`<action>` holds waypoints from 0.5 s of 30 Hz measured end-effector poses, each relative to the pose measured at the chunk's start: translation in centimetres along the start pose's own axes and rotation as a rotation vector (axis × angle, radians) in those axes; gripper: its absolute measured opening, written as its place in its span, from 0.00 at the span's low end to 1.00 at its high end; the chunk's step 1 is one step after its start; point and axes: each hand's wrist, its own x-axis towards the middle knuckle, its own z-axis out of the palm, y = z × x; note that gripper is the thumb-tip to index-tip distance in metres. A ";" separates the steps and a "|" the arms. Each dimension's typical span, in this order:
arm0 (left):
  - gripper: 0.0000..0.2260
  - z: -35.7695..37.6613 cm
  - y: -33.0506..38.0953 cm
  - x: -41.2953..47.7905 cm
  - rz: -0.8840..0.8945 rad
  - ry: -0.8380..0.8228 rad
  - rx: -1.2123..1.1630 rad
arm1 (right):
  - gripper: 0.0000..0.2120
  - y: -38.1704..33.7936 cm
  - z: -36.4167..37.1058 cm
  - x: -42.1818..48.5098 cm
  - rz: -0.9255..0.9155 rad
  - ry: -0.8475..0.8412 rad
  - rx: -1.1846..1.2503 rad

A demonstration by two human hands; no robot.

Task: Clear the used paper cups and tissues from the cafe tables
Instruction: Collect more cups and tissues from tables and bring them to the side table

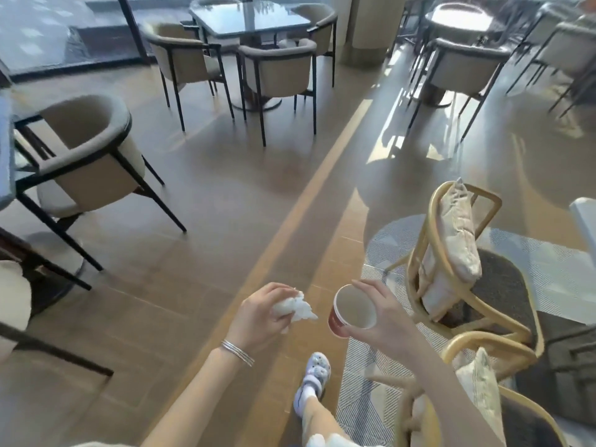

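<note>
A foot in a pale clog (315, 374) is seen lowest, on the wooden floor (193, 253); a crumpled white tissue (298, 308) is held in the air by the curled fingers of the left hand (258, 312), thin bangles (238, 352) worn at the wrist; a red paper cup (350, 312) is gripped at the rim by the right hand (385, 321), mouth tipped toward the camera, inside seen empty; cup and tissue are kept near, not touching; a rattan chair (509, 324) with cream cushion (451, 250) is set on a patterned rug (387, 240), right; an upholstered armchair (87, 162) is placed left; farther off, a dark glass-topped bench (248, 17) is ringed by like armchairs; a round bench (461, 14) is seen far right.
</note>
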 end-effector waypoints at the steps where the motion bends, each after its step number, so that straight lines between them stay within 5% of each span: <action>1: 0.15 0.2 -0.4 2.2 0.012 -0.008 0.008 | 0.39 0.5 -0.8 1.9 0.001 0.012 0.001; 15: 0.16 3.9 -2.8 31.5 0.103 -0.069 -0.085 | 0.36 7.5 -12.1 24.5 0.089 0.207 -0.036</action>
